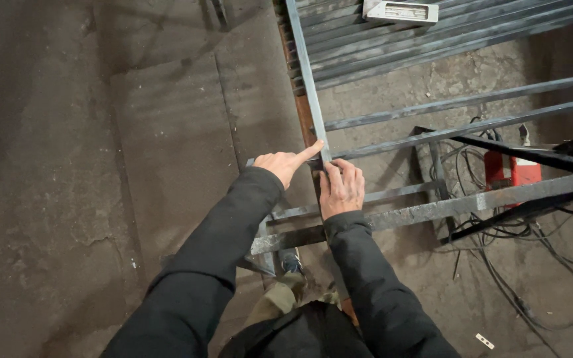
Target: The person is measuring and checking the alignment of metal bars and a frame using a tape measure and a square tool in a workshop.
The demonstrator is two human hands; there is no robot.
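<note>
- Nearest the camera, two black sleeves reach forward from the lower edge; the body below them is cut off, and a shoe (pixel 291 262) shows only in part between the bars.
- Left hand (pixel 288 165): loosely curled, forefinger stretched out and laid against the long upright-running steel bar (pixel 308 79) where a crossbar (pixel 392 144) meets it; it grips nothing, and its other fingers are folded under and hidden.
- Right hand (pixel 341 188): palm down, fingers bent over the joint just beside the left forefinger, touching the metal; whether anything small sits beneath the fingers cannot be told.
- Steel frame: the joint under the hands lies at centre; a heavier scaled beam (pixel 472 201) crosses below the hands, its right end leaving the view.
- Beneath the frame to the right, a red machine (pixel 512 171) is half hidden by bars, with black cables (pixel 532 265) trailing over the concrete floor (pixel 101 166); their ends are lost to sight.
- Lower right, a small pale scrap (pixel 485 341) lies on the floor, too small to identify.
- Farthest off, a stack of parallel steel bars (pixel 432 36) carries a pale rectangular object (pixel 400 11), cut by the top edge.
</note>
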